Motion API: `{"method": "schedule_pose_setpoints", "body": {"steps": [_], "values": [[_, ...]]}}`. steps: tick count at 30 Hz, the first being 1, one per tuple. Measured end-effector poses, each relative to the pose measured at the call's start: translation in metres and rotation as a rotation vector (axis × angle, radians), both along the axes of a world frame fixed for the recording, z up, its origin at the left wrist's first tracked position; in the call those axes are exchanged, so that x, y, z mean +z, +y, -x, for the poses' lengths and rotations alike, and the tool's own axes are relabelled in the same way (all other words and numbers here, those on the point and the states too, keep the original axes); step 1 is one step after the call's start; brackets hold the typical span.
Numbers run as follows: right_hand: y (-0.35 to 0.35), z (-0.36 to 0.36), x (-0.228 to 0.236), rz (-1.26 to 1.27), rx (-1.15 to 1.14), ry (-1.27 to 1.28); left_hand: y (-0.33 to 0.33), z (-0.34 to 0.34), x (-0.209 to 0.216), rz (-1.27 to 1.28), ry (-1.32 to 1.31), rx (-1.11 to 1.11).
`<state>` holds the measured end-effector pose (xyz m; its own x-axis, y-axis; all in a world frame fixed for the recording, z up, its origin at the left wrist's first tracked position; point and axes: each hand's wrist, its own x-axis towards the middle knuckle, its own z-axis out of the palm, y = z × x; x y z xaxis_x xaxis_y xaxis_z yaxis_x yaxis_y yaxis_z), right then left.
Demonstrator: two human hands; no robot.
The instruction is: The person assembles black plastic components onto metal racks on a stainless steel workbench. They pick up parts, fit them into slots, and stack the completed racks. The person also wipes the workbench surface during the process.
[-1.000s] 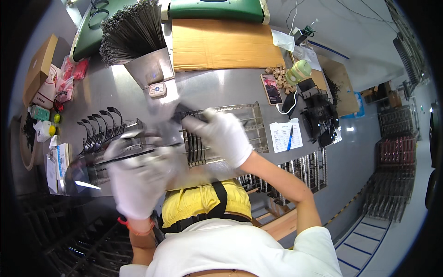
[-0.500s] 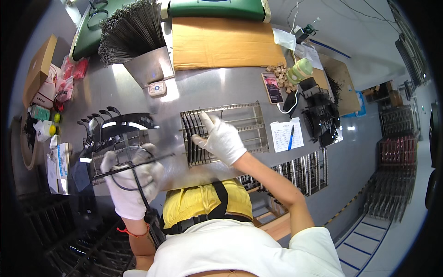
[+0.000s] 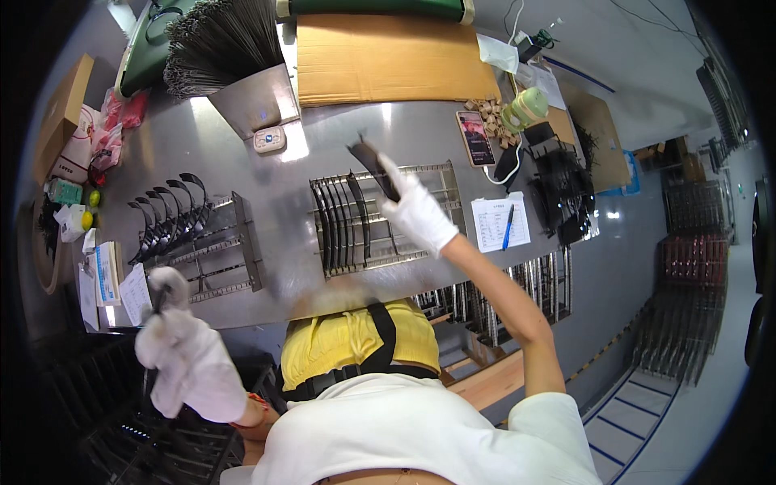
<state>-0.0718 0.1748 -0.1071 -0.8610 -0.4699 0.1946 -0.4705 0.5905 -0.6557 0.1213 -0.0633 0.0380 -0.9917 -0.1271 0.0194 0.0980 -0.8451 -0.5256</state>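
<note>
My right hand (image 3: 420, 214), in a white glove, grips a dark curved strip (image 3: 373, 168) between thumb and fingers. It is raised over the middle metal rack (image 3: 420, 171). Several black curved strips (image 3: 343, 222) stand side by side in that rack's left part. Low at the left, past the table's front edge, my gloved left hand (image 3: 190, 356) is smeared by motion. Its fingers look closed around something dark and thin that I cannot make out. Beyond it on the table, another metal rack (image 3: 250, 242) has several glossy black curved pieces (image 3: 170, 212) at its left.
A metal holder (image 3: 263, 101) full of thin black rods stands at the back left, beside a cardboard sheet (image 3: 396, 61). To the right are a phone (image 3: 474, 137), a green bottle (image 3: 527, 109), a paper sheet with a pen (image 3: 508, 226) and piled black parts (image 3: 562, 194).
My left hand has moved down and left from the table with the black wire frame no longer clearly visible. My right hand has lifted a strip up and right from the middle rack.
</note>
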Motion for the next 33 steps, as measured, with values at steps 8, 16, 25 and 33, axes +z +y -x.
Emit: {"method": "schedule_pose_setpoints", "body": {"steps": [8, 16, 25, 33], "values": [[0.005, -0.035, -0.086, -0.417, 0.297, -0.084, -0.014, 0.008, -0.03, 0.07, 0.078, 0.062], [-0.023, -0.026, 0.005, -0.574, 0.037, -0.165, -0.037, 0.039, -0.051, 1.345, -0.519, 0.661], [-0.052, -0.033, 0.083, -0.213, 0.314, 0.178, 0.014, 0.074, -0.061, 3.039, -0.155, 1.277], [0.013, -0.038, -0.033, -0.082, 0.045, -0.385, 0.004, 0.029, -0.064, 1.86, -0.531, 0.576]]}}
